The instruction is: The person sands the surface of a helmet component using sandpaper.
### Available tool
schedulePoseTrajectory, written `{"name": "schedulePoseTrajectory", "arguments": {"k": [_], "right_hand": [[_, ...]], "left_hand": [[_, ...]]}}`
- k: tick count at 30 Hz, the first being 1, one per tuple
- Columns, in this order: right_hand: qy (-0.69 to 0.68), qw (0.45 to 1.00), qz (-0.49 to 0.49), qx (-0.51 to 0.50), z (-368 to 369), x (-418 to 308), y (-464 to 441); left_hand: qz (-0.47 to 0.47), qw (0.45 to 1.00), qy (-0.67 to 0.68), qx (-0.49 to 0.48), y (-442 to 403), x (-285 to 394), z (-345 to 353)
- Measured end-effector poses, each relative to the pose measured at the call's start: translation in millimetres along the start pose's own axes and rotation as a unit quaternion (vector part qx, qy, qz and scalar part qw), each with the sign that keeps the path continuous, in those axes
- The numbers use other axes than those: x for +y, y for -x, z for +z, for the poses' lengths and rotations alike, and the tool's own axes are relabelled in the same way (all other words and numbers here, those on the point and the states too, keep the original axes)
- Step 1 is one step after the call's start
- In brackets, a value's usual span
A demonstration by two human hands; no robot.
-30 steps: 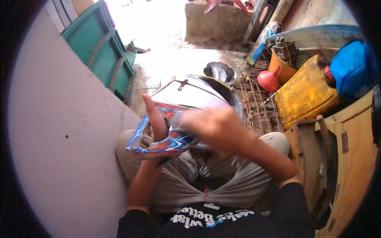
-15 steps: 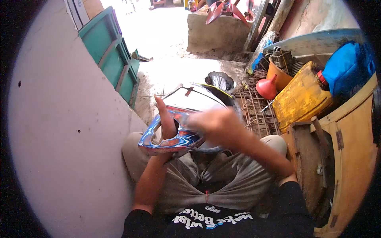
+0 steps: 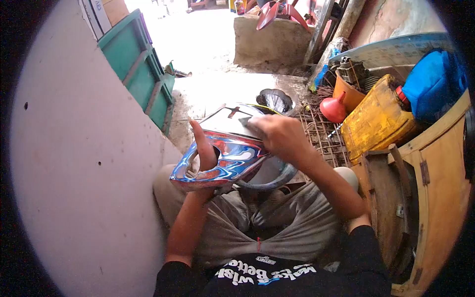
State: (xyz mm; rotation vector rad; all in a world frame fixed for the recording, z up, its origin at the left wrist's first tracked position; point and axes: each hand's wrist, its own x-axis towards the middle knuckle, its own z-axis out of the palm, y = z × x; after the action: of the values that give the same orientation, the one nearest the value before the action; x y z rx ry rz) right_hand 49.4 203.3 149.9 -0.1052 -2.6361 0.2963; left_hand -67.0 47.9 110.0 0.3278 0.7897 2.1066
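Observation:
A full-face motocross helmet (image 3: 232, 158), painted in blue, red and white swirls with a white upper part, rests over my lap. My left hand (image 3: 204, 148) reaches up from below through an opening at the helmet's chin end. One finger of it sticks up past the edge, while the rest is hidden behind the shell; it holds the helmet from inside. My right hand (image 3: 284, 136) is closed on a small, dark grey folded piece that looks like sandpaper (image 3: 251, 127), pressed to the helmet's white upper surface.
A white wall (image 3: 84, 163) stands close on my left, with a green panel (image 3: 133, 64) beyond. To the right are a yellow jerrycan (image 3: 378, 119), a red funnel (image 3: 333, 108), metal mesh (image 3: 319, 141) and wooden furniture (image 3: 435, 198). A black bowl-like thing (image 3: 274, 100) lies ahead.
My right hand, blurred before, has moved up slightly from the helmet's patterned side to its white top, and the grey piece now shows. The helmet has tipped a little; my left hand stays in it.

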Motion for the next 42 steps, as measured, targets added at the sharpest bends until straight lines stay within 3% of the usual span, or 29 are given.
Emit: {"name": "schedulePoseTrajectory", "arguments": {"k": [3, 5, 6, 7, 9, 11, 13, 14, 15, 17, 18, 20, 21, 22, 23, 25, 26, 28, 30, 33, 34, 38, 41, 42], "right_hand": [[-0.039, 0.993, -0.107, -0.018, -4, -13, 9], [-0.075, 0.975, -0.196, 0.072, -4, -49, 14], [-0.044, 0.986, -0.157, 0.030, -3, -42, 12], [-0.011, 0.993, -0.115, -0.014, -2, -28, 6], [0.025, 0.999, -0.031, 0.034, 8, 3, -7], [0.008, 0.997, -0.069, -0.030, 5, 4, 0], [-0.080, 0.982, -0.153, 0.077, 2, -42, 19], [-0.070, 0.981, -0.160, 0.089, 2, -52, 25], [-0.054, 0.992, -0.093, 0.065, 1, -46, 26], [-0.023, 0.999, 0.040, 0.019, 3, -11, 17], [0.002, 0.998, 0.064, 0.017, 12, 9, 15], [0.000, 1.000, -0.018, 0.018, 9, -20, 19], [0.000, 0.998, -0.058, 0.018, 9, -39, 22], [-0.060, 0.988, -0.101, 0.105, 11, -57, 22], [-0.013, 0.996, -0.061, 0.062, 4, -54, 20], [0.074, 0.997, 0.023, -0.024, -7, -40, 7], [0.082, 0.989, 0.112, -0.059, -1, -21, 0], [0.087, 0.992, 0.079, -0.046, 5, -21, -1], [0.065, 0.996, 0.029, -0.056, 8, -25, -2], [0.022, 0.998, -0.033, -0.047, -11, -43, -3], [0.050, 0.996, -0.004, -0.074, -15, -46, -7], [0.045, 0.996, -0.034, -0.072, -13, -38, -11], [0.005, 0.995, -0.073, -0.070, -16, -34, -8], [0.018, 0.995, -0.068, -0.070, -18, -31, -6]], "left_hand": [[-0.005, 1.000, 0.022, -0.003, -3, -3, 0], [-0.031, 0.996, 0.080, -0.037, 0, -2, -4], [-0.039, 0.991, 0.110, -0.061, 2, -2, -5], [-0.040, 0.995, 0.090, -0.018, 0, 1, -1], [-0.037, 0.997, 0.059, 0.031, -3, 1, 3], [-0.032, 0.998, 0.036, 0.044, -3, -4, -1], [-0.061, 0.993, 0.087, -0.056, -9, -7, -12], [-0.101, 0.972, 0.144, -0.157, -12, -9, -24], [-0.140, 0.936, 0.201, -0.253, -16, -12, -44], [-0.043, 0.999, 0.024, 0.006, -8, -5, 0], [-0.054, 0.998, 0.020, -0.009, -12, -9, -11], [-0.053, 0.998, 0.014, -0.013, -22, -14, -30], [-0.060, 0.992, 0.069, -0.091, -31, -17, -46], [-0.075, 0.975, 0.123, -0.170, -40, -20, -62], [-0.096, 0.950, 0.170, -0.244, -49, -23, -78], [-0.046, 0.996, 0.066, -0.034, -14, -5, -8], [-0.043, 0.996, 0.064, -0.047, -21, -7, -16], [-0.021, 1.000, 0.014, -0.011, -21, -7, -21], [-0.111, 0.987, 0.094, -0.075, -25, -3, -45], [-0.123, 0.988, 0.094, 0.004, -9, 4, -13], [-0.099, 0.991, 0.089, -0.002, -22, 0, -20], [-0.093, 0.992, 0.064, -0.047, -28, -1, -35], [-0.066, 0.996, 0.061, -0.004, -12, 2, -6], [-0.069, 0.995, 0.051, -0.057, -15, 5, -12]]}}
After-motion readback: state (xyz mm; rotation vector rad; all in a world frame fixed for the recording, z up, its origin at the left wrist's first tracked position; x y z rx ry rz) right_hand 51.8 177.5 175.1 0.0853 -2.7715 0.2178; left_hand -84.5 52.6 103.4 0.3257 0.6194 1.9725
